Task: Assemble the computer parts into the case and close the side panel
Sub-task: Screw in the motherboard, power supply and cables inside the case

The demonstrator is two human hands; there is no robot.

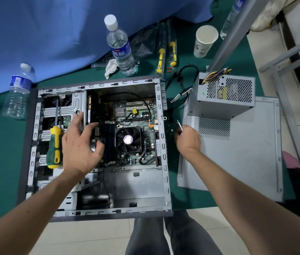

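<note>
The open computer case (162, 144) lies on its side on the green table, with the motherboard (136, 115) and its CPU fan (128, 138) inside. My left hand (81, 144) hovers over the left part of the board with fingers spread, holding nothing. A green and yellow screwdriver (54, 144) rests on the drive cage just left of that hand. Outside the case's right wall, my right hand (187, 138) pinches a small metal screw (179, 125). The grey power supply (224, 96) sits on the loose side panel (237, 159) at the right.
Two water bottles (121, 46) (17, 92), a crumpled tissue (110, 68), a paper cup (204, 41) and bagged yellow screwdrivers (165, 56) lie behind the case. Black cables (182, 83) trail between case and power supply. A blue cloth (53, 34) covers the back left. My legs are below the table's edge.
</note>
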